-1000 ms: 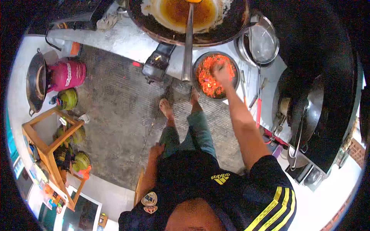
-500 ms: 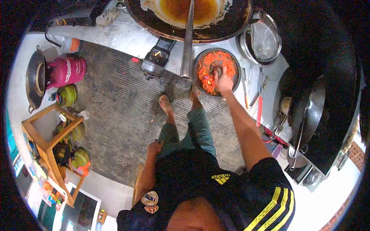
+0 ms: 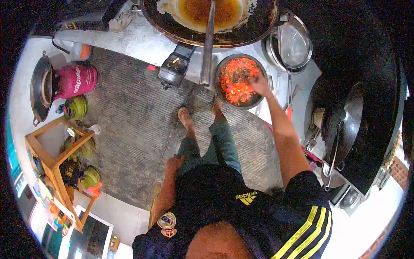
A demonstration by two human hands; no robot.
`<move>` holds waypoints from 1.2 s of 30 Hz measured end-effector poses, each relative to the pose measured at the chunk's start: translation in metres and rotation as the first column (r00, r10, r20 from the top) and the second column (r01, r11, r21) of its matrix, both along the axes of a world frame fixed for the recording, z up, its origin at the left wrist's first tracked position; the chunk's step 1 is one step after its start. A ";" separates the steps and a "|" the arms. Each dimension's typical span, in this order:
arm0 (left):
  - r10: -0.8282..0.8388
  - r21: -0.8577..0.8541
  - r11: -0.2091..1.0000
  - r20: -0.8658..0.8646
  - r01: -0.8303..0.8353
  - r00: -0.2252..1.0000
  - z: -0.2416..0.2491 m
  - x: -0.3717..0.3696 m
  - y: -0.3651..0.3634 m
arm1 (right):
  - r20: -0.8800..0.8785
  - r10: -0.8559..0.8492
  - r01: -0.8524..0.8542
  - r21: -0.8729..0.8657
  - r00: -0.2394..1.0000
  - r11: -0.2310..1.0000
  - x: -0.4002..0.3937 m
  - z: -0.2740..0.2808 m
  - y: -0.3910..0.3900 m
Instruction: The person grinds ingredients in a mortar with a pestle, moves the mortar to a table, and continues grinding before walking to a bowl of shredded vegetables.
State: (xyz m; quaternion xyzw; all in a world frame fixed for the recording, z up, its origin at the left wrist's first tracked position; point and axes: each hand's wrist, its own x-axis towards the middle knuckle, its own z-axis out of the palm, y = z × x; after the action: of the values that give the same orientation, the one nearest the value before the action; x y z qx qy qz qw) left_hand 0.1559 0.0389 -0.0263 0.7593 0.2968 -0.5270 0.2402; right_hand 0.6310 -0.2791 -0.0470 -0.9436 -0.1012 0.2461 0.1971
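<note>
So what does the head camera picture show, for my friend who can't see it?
Seen from above, a person's right hand reaches into a bowl of red chopped food. Their left hand rests on their thigh, and a big wok of brown liquid sits above.

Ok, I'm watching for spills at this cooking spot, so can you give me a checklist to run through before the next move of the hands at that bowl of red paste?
1. Right hand at the bowl of red chilli paste: ok, it is over the bowl's right side.
2. Something gripped in the right hand: cannot tell, too small to see.
3. Left hand away from the work: ok, it rests on the left thigh.
4. Bowl fully on the counter: ok, near the front edge.
5. Long metal handle from the wok apart from the bowl: ok, it lies just left of it.
</note>
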 end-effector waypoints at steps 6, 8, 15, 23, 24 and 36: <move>0.034 -0.067 0.997 0.034 -0.031 0.999 -0.019 -0.016 -0.003 | 0.227 -0.117 0.151 -0.141 0.967 0.978 -0.033 0.059 0.064; -0.014 -0.053 0.998 0.037 0.016 0.999 -0.020 -0.017 -0.007 | 0.233 -0.137 0.125 0.066 0.963 0.990 -0.001 0.032 0.034; -0.007 -0.066 0.998 0.089 0.012 0.996 -0.025 -0.021 -0.005 | 0.220 -0.114 0.144 -0.126 0.969 0.982 -0.027 0.039 0.045; 0.037 -0.038 0.999 0.028 -0.036 0.999 -0.002 -0.005 -0.002 | 0.195 -0.006 0.056 -0.252 0.981 0.966 -0.098 0.073 0.046; 0.067 -0.042 0.997 0.000 -0.067 0.998 0.008 -0.005 0.001 | 0.212 -0.007 0.056 -0.226 0.977 0.973 -0.088 0.067 0.048; 0.067 -0.065 0.995 -0.050 -0.070 0.997 -0.030 -0.027 -0.005 | 0.158 -0.037 0.077 -0.254 0.987 0.964 -0.044 0.065 0.052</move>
State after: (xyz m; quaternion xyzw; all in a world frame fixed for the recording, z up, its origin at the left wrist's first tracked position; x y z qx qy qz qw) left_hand 0.1288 0.0341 -0.0567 0.7275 0.3103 -0.5460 0.2764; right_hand 0.5870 -0.2269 0.0184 -0.9797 -0.0557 0.1790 0.0709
